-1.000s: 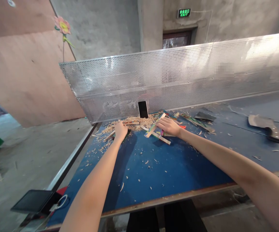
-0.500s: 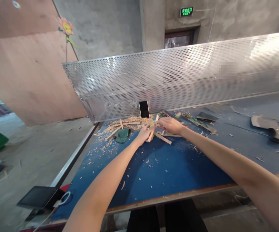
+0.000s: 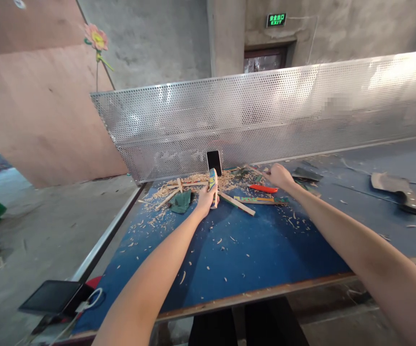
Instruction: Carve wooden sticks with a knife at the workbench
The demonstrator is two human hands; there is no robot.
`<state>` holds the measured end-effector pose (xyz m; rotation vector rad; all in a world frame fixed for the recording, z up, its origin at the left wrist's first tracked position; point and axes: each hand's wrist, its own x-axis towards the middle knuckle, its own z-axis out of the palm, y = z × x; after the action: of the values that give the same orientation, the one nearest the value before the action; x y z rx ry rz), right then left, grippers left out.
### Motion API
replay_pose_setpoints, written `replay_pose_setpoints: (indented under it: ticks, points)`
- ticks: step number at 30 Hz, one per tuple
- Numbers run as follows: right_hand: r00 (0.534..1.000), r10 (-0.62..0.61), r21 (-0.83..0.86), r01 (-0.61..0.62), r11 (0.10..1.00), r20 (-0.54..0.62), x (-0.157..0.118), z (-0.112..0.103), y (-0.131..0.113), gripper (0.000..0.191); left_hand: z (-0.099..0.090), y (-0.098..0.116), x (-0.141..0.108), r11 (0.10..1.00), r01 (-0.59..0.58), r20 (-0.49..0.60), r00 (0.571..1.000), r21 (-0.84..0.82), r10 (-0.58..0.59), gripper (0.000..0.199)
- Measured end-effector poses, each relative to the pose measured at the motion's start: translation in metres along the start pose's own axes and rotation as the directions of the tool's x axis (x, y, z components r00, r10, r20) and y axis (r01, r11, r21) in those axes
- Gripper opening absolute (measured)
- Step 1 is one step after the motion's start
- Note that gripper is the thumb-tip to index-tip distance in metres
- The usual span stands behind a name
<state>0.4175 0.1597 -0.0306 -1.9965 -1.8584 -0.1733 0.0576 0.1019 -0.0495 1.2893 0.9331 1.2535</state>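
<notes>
My left hand is wrapped round a short piece of pale wood with a yellow and blue printed face, held upright above the bench. Further right, my right hand reaches toward the back of the pile, its fingertips closed on the near end of a thin wooden strip. Below that hand lies an orange utility knife. A colourfully printed wooden strip rests in front of the knife, and a bare wooden stick slants beside my left hand.
Wood shavings cover the back of the blue bench. A dark green scrap lies left, and a phone leans on the perforated metal screen. A curved dark sheet lies right; a black tablet sits at the lower left.
My hands have moved apart: the left slightly left with the wood piece, the right away to the right and back. The orange knife and printed strip now show between them.
</notes>
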Motion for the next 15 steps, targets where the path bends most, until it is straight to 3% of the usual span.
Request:
replay_pose_setpoints:
  ticks: [4, 8, 11, 13, 15]
  points:
    - [0.973, 0.161, -0.006, -0.164, 0.986, -0.165, 0.003, -0.001, 0.025, 0.057, -0.001, -0.001, 0.0, 1.0, -0.004, 0.001, 1.0, -0.001, 0.004, 0.05]
    - [0.945, 0.241, -0.092, -0.266, 0.96, -0.221, -0.001, 0.002, 0.042, 0.055, 0.0, -0.001, -0.001, 1.0, -0.003, -0.009, 1.0, 0.001, 0.003, 0.048]
    - [0.979, 0.149, -0.092, -0.163, 0.982, -0.141, -0.002, 0.005, 0.034, 0.053, 0.001, -0.001, -0.001, 1.0, -0.002, -0.006, 1.0, 0.012, 0.002, 0.044]
    - [0.999, 0.013, -0.057, -0.015, 0.998, -0.031, -0.001, 0.007, 0.021, 0.051, 0.001, 0.0, 0.0, 1.0, 0.0, 0.014, 1.0, 0.023, 0.0, 0.042]
    - [0.991, -0.118, -0.01, 0.119, 0.993, 0.063, -0.001, 0.008, 0.005, 0.047, 0.001, 0.0, 0.0, 0.999, 0.001, 0.035, 0.999, 0.034, -0.002, 0.042]
